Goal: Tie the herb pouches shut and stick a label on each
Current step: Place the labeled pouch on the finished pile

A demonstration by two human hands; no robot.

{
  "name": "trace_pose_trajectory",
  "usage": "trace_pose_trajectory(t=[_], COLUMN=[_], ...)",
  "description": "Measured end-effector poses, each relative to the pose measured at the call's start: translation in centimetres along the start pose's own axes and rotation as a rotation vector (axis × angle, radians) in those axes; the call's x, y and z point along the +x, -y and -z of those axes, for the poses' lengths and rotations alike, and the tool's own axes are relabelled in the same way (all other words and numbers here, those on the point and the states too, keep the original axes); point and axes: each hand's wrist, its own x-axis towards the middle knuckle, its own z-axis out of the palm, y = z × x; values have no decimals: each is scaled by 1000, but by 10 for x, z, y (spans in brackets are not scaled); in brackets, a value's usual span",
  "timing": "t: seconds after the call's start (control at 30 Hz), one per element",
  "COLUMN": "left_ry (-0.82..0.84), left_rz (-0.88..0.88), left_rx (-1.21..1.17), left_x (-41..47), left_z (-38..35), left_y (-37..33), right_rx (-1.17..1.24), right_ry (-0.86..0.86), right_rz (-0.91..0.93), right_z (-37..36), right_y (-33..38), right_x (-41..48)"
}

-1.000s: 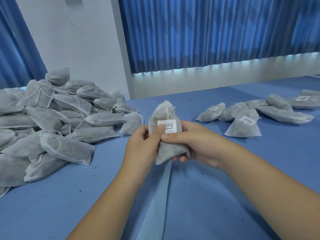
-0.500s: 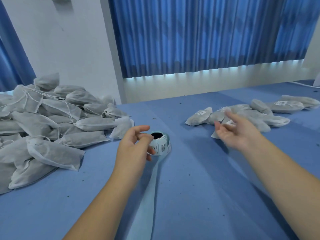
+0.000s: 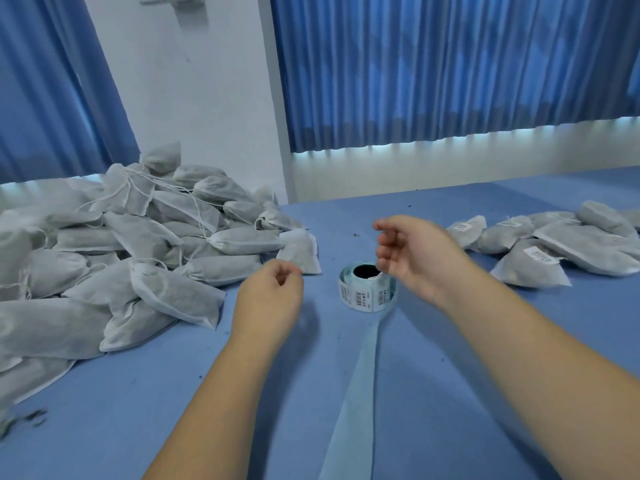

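A roll of barcode labels (image 3: 365,293) stands on the blue table (image 3: 450,393) between my hands, and its bare backing strip (image 3: 358,396) trails toward me. My left hand (image 3: 268,299) hovers left of the roll with fingers loosely curled and nothing in them. Just beyond it lies a white pouch (image 3: 302,252) at the edge of a big heap of unlabelled herb pouches (image 3: 138,251). Above the roll's right side my right hand (image 3: 412,259) hangs with relaxed fingers, empty. Several labelled pouches (image 3: 540,247) lie to the right.
Blue curtains (image 3: 450,64) and a white wall (image 3: 194,98) close the far side of the table. Loose herb crumbs (image 3: 24,419) lie at the near left edge. Drawstrings (image 3: 194,202) dangle across the left heap.
The labelled pouch I held in both hands went onto the right group. My right hand has swung back to above the label roll, and my left hand has drawn off the roll to its left.
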Motion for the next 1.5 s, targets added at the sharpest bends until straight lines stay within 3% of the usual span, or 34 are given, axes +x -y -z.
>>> trace_pose_trajectory(t=[0.13, 0.23, 0.43, 0.53, 0.67, 0.87, 1.03, 1.27, 1.5], left_ry=[-173, -347, -717, -637, -506, -455, -385, -344, -282], left_rz=[57, 102, 438, 466, 352, 239, 337, 318, 240], left_rx=[159, 182, -164, -323, -192, -180, -235, -201, -470], left_x=[16, 25, 38, 39, 35, 37, 42, 47, 33], left_z=[31, 53, 86, 84, 74, 61, 51, 47, 46], left_y=[14, 26, 48, 59, 62, 55, 66, 70, 38], right_rx=[-354, -429, -488, -483, -485, -477, -505, -524, -518], right_ry=[142, 263, 289, 290, 286, 270, 271, 270, 220], right_rz=[169, 180, 185, 176, 178, 173, 157, 145, 204], right_z=[-37, -43, -39, -38, -36, -33, -33, -34, -34], right_y=[-18, -34, -46, -46, -47, -44, -46, -48, -47], right_x=[-14, -26, -31, -31, -32, -32, -32, -34, -33])
